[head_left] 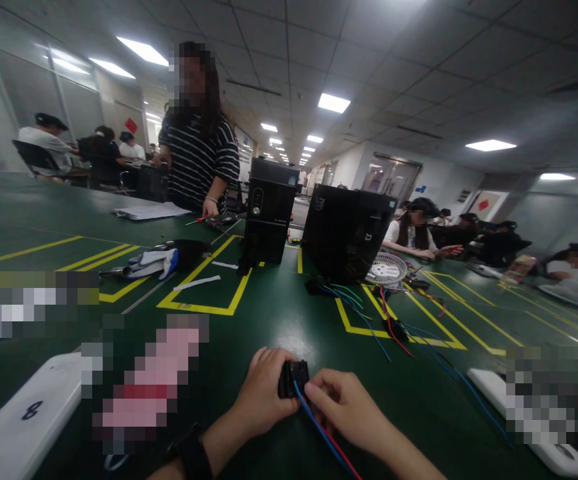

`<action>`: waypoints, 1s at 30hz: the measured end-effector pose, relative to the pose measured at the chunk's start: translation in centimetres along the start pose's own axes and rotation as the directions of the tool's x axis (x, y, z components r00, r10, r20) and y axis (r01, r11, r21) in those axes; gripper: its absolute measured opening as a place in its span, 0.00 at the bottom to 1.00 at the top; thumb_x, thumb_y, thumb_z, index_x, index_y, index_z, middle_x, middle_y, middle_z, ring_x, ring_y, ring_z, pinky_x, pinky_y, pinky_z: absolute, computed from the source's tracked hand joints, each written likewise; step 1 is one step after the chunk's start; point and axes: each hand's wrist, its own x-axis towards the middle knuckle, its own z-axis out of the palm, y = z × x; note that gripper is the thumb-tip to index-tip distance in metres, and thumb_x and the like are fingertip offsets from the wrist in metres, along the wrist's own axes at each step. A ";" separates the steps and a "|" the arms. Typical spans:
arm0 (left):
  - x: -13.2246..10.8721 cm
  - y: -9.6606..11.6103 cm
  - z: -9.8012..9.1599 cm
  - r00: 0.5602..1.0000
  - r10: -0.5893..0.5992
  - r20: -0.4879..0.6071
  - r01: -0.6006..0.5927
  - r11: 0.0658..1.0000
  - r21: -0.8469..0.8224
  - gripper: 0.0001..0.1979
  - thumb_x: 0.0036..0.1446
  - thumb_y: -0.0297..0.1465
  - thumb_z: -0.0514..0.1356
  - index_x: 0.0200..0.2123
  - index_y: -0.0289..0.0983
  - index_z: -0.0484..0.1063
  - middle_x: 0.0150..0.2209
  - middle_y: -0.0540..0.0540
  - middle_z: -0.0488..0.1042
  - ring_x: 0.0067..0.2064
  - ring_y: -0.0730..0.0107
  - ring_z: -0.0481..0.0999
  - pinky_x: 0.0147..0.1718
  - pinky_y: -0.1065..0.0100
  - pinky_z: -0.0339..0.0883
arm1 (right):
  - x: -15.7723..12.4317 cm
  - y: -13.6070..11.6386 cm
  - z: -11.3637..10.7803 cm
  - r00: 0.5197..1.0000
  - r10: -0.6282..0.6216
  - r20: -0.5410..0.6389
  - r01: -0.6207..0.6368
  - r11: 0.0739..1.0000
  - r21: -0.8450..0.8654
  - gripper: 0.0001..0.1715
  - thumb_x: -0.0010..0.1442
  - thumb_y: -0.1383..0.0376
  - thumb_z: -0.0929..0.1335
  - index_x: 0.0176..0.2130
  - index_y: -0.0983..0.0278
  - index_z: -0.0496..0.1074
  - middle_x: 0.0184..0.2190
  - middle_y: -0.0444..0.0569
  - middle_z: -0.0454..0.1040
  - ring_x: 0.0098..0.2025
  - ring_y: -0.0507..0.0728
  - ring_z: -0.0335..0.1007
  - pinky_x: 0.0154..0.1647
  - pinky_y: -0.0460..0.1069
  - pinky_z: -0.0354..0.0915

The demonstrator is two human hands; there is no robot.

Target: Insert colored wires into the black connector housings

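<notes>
My left hand (261, 393) grips a small black connector block (293, 377) just above the green table's near edge. My right hand (346, 400) pinches the blue and red wires (325, 433) right where they enter that block. These wires trail down toward me. Further back, more blue, red and green wires (383, 327) lie across yellow floor-tape boxes and run to a black case (346, 230).
A second black tower case (269, 210) stands mid-table, with a white fan grille (386, 269) beside the other case. Gloves and tools (153, 261) lie left. A person in a striped shirt (199, 153) stands behind; several people sit around. White objects (23, 420) lie near left.
</notes>
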 end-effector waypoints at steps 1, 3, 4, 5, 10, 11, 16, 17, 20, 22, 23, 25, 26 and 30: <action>0.0 0.0 0.0 1.000 0.001 -0.002 -0.001 1.000 -0.001 0.18 0.41 0.31 0.65 0.37 0.41 0.65 0.36 0.49 0.70 0.42 0.57 0.69 0.50 0.53 0.53 | -0.4 -0.3 0.4 1.000 -0.009 -0.009 0.010 0.998 0.070 0.19 0.63 0.54 0.61 0.36 0.64 0.73 0.21 0.41 0.75 0.20 0.49 0.69 0.21 0.42 0.58; -0.1 0.0 0.0 1.000 0.003 -0.007 -0.003 1.000 -0.009 0.18 0.40 0.32 0.65 0.37 0.41 0.65 0.37 0.49 0.70 0.42 0.57 0.69 0.50 0.53 0.54 | -0.9 -0.6 0.8 0.999 -0.010 -0.039 0.017 0.986 0.166 0.15 0.59 0.57 0.65 0.40 0.63 0.73 0.20 0.41 0.74 0.21 0.50 0.68 0.22 0.42 0.58; -0.1 0.0 0.0 1.000 0.002 -0.010 -0.002 1.000 -0.010 0.19 0.40 0.32 0.65 0.37 0.41 0.65 0.36 0.49 0.70 0.42 0.57 0.69 0.50 0.53 0.54 | -0.9 -0.6 1.0 0.999 -0.005 -0.048 0.014 0.983 0.184 0.14 0.58 0.58 0.66 0.41 0.63 0.73 0.19 0.41 0.73 0.22 0.51 0.68 0.23 0.43 0.58; -0.2 -0.1 0.1 1.000 0.002 -0.015 -0.002 1.000 -0.010 0.19 0.40 0.32 0.65 0.37 0.40 0.65 0.36 0.49 0.70 0.42 0.57 0.69 0.50 0.53 0.54 | -0.9 -0.5 1.0 0.999 0.000 -0.053 0.011 0.981 0.194 0.14 0.58 0.59 0.66 0.42 0.63 0.73 0.19 0.41 0.73 0.22 0.51 0.67 0.23 0.43 0.58; 0.0 -0.2 0.2 1.000 0.004 -0.031 -0.004 1.000 0.002 0.19 0.40 0.34 0.66 0.37 0.40 0.65 0.36 0.49 0.70 0.41 0.58 0.69 0.51 0.53 0.53 | -1.4 -0.7 1.1 0.998 -0.020 -0.053 0.026 0.993 0.118 0.12 0.56 0.61 0.67 0.41 0.62 0.73 0.21 0.41 0.71 0.23 0.51 0.66 0.25 0.44 0.57; 0.1 -0.2 0.2 0.999 0.003 -0.032 -0.003 1.000 0.004 0.19 0.40 0.35 0.66 0.37 0.40 0.65 0.36 0.49 0.70 0.41 0.58 0.69 0.50 0.53 0.54 | -1.6 -0.9 1.0 0.998 -0.032 -0.056 0.036 0.996 0.078 0.11 0.55 0.62 0.67 0.40 0.61 0.73 0.22 0.41 0.71 0.24 0.51 0.66 0.26 0.44 0.57; 0.1 -0.2 0.3 0.999 0.012 -0.041 -0.012 1.000 0.021 0.18 0.42 0.34 0.65 0.38 0.40 0.65 0.37 0.49 0.71 0.41 0.58 0.69 0.48 0.54 0.56 | -2.2 -1.6 0.8 0.981 -0.118 -0.154 0.100 0.988 -0.119 0.09 0.58 0.64 0.65 0.37 0.59 0.74 0.31 0.45 0.71 0.31 0.53 0.67 0.31 0.46 0.59; 0.1 -0.2 0.3 0.999 0.016 -0.044 -0.015 1.000 0.025 0.18 0.42 0.33 0.65 0.38 0.40 0.65 0.37 0.49 0.71 0.42 0.58 0.69 0.48 0.54 0.56 | -2.2 -1.6 0.8 0.977 -0.126 -0.174 0.104 0.986 -0.130 0.09 0.58 0.64 0.64 0.36 0.59 0.74 0.32 0.46 0.71 0.33 0.54 0.67 0.32 0.46 0.59; 0.0 -0.3 0.4 0.999 0.018 -0.051 -0.016 1.000 0.026 0.19 0.41 0.33 0.66 0.38 0.40 0.65 0.37 0.49 0.71 0.42 0.58 0.69 0.48 0.54 0.56 | -2.2 -1.5 0.7 0.978 -0.113 -0.173 0.099 0.991 -0.086 0.08 0.59 0.64 0.64 0.35 0.60 0.74 0.30 0.45 0.69 0.32 0.53 0.67 0.31 0.46 0.59; 0.0 -0.3 0.3 0.999 0.012 -0.049 -0.011 1.000 0.022 0.18 0.42 0.35 0.65 0.38 0.40 0.65 0.37 0.48 0.71 0.42 0.57 0.69 0.48 0.55 0.57 | -2.2 -1.6 0.5 0.985 -0.116 -0.131 0.114 0.993 -0.025 0.07 0.58 0.64 0.65 0.35 0.61 0.74 0.29 0.45 0.69 0.31 0.53 0.66 0.31 0.46 0.59; 0.0 -0.2 0.3 0.999 0.007 -0.049 -0.006 1.000 0.021 0.18 0.42 0.35 0.65 0.37 0.40 0.65 0.37 0.48 0.71 0.41 0.57 0.69 0.47 0.55 0.58 | -2.3 -1.7 0.4 0.986 -0.128 -0.111 0.128 0.992 -0.002 0.07 0.59 0.63 0.65 0.35 0.61 0.74 0.29 0.45 0.69 0.32 0.53 0.66 0.31 0.46 0.59; 0.0 -0.1 0.1 0.999 -0.005 -0.047 0.006 1.000 0.023 0.18 0.42 0.35 0.65 0.37 0.40 0.65 0.36 0.48 0.70 0.41 0.57 0.69 0.45 0.56 0.59 | -2.3 -1.9 0.2 0.984 -0.157 -0.088 0.159 0.987 0.023 0.09 0.61 0.63 0.64 0.35 0.60 0.74 0.32 0.46 0.68 0.34 0.53 0.66 0.33 0.46 0.60; 0.0 0.0 0.0 0.999 -0.008 -0.047 0.009 1.000 0.023 0.18 0.41 0.34 0.66 0.37 0.40 0.65 0.36 0.48 0.70 0.40 0.57 0.69 0.44 0.56 0.59 | -2.3 -2.0 0.1 0.982 -0.167 -0.083 0.170 0.985 0.028 0.11 0.62 0.63 0.62 0.35 0.60 0.74 0.34 0.46 0.68 0.35 0.53 0.66 0.34 0.46 0.60; 0.0 0.1 -0.1 0.999 -0.019 -0.040 0.020 1.000 0.014 0.19 0.41 0.34 0.66 0.37 0.40 0.65 0.36 0.48 0.70 0.41 0.57 0.69 0.44 0.57 0.59 | -2.3 -1.8 -0.2 0.982 -0.184 -0.048 0.187 0.980 0.062 0.14 0.63 0.67 0.60 0.38 0.59 0.74 0.36 0.46 0.70 0.38 0.53 0.67 0.37 0.46 0.60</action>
